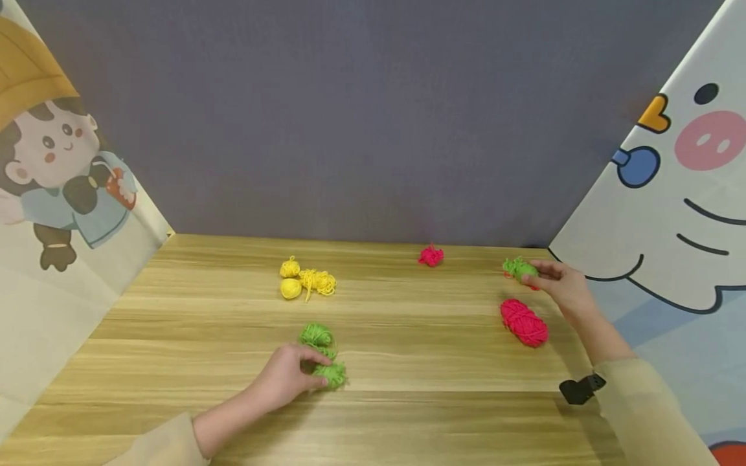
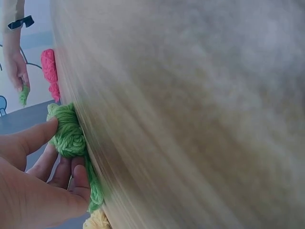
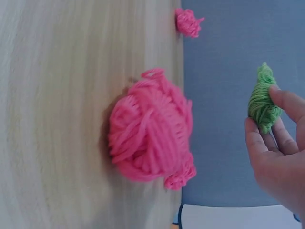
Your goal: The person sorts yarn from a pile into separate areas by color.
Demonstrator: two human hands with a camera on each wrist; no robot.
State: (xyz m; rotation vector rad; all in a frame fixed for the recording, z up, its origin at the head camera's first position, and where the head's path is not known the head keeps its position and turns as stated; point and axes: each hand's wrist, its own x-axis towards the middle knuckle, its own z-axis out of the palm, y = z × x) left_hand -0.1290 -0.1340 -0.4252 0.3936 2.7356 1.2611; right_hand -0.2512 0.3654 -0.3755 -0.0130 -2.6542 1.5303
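Left hand (image 1: 284, 377) first: thumb and fingers pinch a green yarn bundle (image 1: 333, 374) low at the table (image 1: 408, 414), just beside more green yarn (image 1: 316, 334). And the right hand (image 1: 562, 285) grips a second green bundle (image 1: 520, 268), up off the surface, near the big pink bundle (image 1: 524, 323). Yellow yarn (image 1: 318, 281) looks done, pieces grouped close. Green seems unfinished, with that raised piece well apart from the rest; the small pink ball (image 1: 431, 255) sits off alone, so pink looks unfinished too.
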